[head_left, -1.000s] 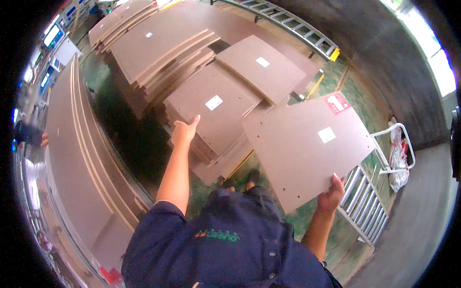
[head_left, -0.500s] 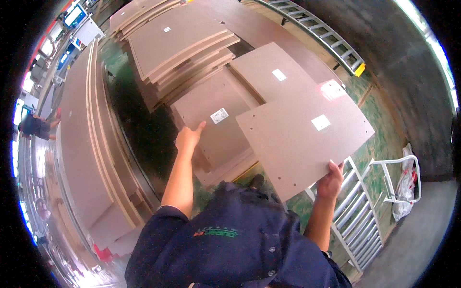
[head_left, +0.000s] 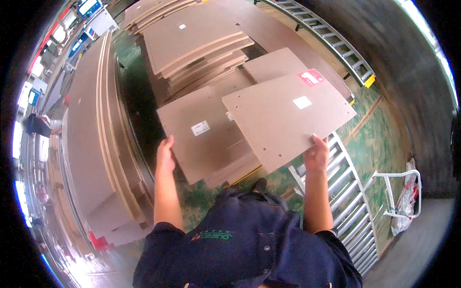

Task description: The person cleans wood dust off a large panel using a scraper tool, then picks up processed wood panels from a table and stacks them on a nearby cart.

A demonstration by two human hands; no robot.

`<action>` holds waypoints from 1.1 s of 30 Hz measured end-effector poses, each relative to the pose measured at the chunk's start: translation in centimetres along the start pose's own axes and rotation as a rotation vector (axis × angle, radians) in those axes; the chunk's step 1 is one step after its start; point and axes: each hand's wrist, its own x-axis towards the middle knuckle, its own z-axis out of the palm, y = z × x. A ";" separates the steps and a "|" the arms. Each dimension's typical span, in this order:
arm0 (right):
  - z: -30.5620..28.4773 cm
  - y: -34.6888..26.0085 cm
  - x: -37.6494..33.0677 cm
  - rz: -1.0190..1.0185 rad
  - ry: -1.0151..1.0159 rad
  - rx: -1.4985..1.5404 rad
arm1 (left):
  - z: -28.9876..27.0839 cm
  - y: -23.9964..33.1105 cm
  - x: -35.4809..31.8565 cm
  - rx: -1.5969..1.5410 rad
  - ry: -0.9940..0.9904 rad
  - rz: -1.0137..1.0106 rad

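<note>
My right hand (head_left: 317, 154) is closed on the near right edge of a flat brown board (head_left: 283, 120), thumb on top and fingers hidden beneath. This board is tilted, with drilled holes near its corners, a white label and a red-and-white label. At the left, my left hand (head_left: 165, 154) grips the left edge of a second brown board (head_left: 185, 113), its thumb at the rim. A white label sits on that board's face, and the first board overlaps its right side. Behind them lies another brown board (head_left: 276, 65), partly covered.
Stacked boards (head_left: 192, 38) stand ahead, and a long stack of panels (head_left: 89, 134) runs along the left. Metal roller conveyors stand at the far right (head_left: 331, 36) and near right (head_left: 353, 201). A white tubular frame (head_left: 398, 194) is beside plastic wrapping. A person (head_left: 38, 125) is far left.
The right-hand board has moved left and away from me. My left hand has shifted to the second board's left edge, and that board has slid left and nearer.
</note>
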 end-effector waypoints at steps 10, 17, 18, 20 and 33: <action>3.4 8.9 6.0 0.175 0.048 -0.068 | -11.8 4.3 -7.7 -0.019 0.199 0.255; 4.4 12.3 7.0 0.185 -0.037 0.060 | -14.0 3.6 -8.7 -0.178 0.273 0.303; 4.1 12.3 7.2 0.223 -0.068 0.055 | -14.5 3.3 -8.1 -0.199 0.219 0.287; 3.9 10.9 6.5 0.239 -0.150 -0.060 | -14.7 2.8 -8.0 -0.219 0.177 0.262; -2.6 6.5 -0.1 0.307 -0.198 -0.140 | 1.5 1.9 -0.6 -0.019 -0.063 0.179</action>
